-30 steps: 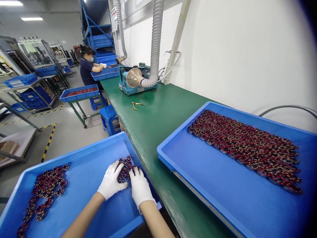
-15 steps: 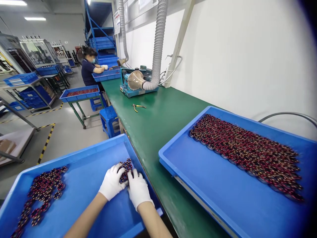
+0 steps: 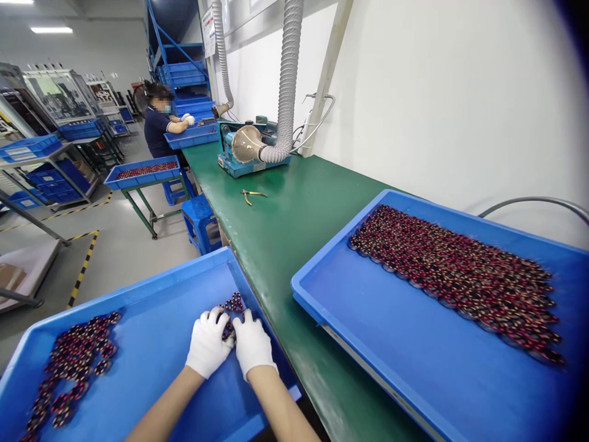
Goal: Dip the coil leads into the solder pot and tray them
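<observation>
My left hand [image 3: 210, 342], in a white glove, curls its fingers over small round parts near the right end of the near blue tray [image 3: 156, 362]. Close against it, my right hand [image 3: 252, 344], also gloved in white, has bent fingers pressed on the same cluster. Just past the fingertips lie a few round parts [image 3: 234, 302], dark with red and copper-coloured spots. The parts between my hands are mostly covered by the gloves. A loose group of similar round parts [image 3: 76, 359] lies flat at the tray's left end.
A second blue tray [image 3: 340, 301] on the green bench [image 3: 317, 190] bears rows of round parts [image 3: 453, 270]. Yellow-handled pliers [image 3: 253, 193] lie before a teal machine [image 3: 251, 147] with a duct hose. Beyond, a co-worker [image 3: 159, 126] bends over another tray beside a blue stool [image 3: 200, 221].
Both hands have drawn slightly closer together over the parts, and more parts show beyond the fingertips. The whole view has shifted a little. The co-worker's hands have moved slightly.
</observation>
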Demonstrator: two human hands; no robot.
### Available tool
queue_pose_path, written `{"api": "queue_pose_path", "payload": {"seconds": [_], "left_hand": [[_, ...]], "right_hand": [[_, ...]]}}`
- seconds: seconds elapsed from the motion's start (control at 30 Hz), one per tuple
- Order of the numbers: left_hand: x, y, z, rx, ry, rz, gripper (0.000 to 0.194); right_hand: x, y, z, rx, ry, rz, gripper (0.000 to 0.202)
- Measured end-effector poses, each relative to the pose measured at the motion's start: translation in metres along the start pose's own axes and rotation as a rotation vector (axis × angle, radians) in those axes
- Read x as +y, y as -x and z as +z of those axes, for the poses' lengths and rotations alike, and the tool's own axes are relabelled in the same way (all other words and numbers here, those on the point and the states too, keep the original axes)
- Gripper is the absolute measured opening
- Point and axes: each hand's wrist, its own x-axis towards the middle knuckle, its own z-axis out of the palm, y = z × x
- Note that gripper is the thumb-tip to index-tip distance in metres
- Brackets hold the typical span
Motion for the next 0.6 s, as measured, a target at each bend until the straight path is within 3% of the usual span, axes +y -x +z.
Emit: {"api": "queue_pose_path", "payload": {"seconds": [0.17,0.33,0.6], "left_hand": [[-0.001,0.004,-0.004,-0.011,-0.034,-0.002,0.026],[-0.005,0.005,-0.003,-0.022,-0.069,-0.032,0.036],[-0.018,-0.001,0.001,-0.036,-0.027,0.07,0.027]], "right_hand": [[0.001,0.003,0.002,0.0,0.005,-0.026,0.03],[0.004,0.001,0.001,0.005,-0.008,-0.058,0.028],[0.0,-0.003,0.002,-0.004,-0.046,-0.065,0.032]]}}
